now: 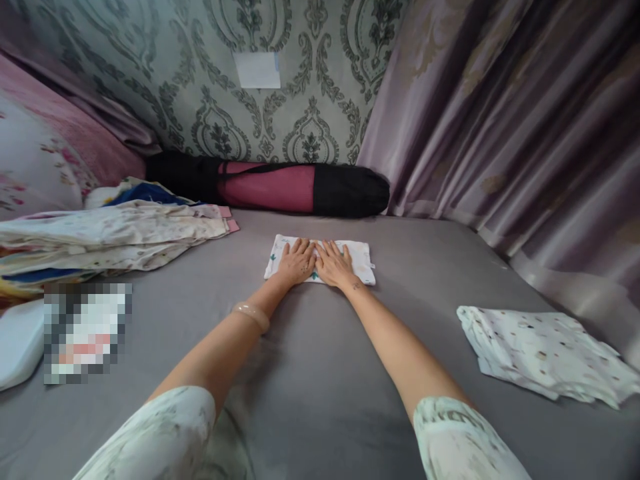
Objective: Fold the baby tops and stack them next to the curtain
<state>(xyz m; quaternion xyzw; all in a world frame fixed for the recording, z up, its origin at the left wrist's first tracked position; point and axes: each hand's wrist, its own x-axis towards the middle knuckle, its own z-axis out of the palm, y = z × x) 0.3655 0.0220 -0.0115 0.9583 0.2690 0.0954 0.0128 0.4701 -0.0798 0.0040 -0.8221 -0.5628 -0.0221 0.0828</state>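
Where your left hand (299,263) and right hand (335,265) press, the white leaf-printed cloth rectangle (361,257) lies at twelve o'clock.
Half-spread fingers (303,245) grip nothing; folding looks nearly done, loose floral-white garments (125,227) at ten apparently remaining.

Folded white cloth (361,257): pressed flat under left hand (297,262) and right hand (335,265), low enough to pass over.
Between the hands: hardly any gap.
Black-and-pink bag (267,187): lying crosswise beyond both hands, blocking a low forward reach; narrow strip of grey sheet (425,257) short of it.
Floral clothes (150,230): obstructing left of the left hand, past an open stretch.
Spotted garment (540,347): well right of the right hand, closer in; wide bare sheet before it.
Curtain (450,100): closing off the far right.
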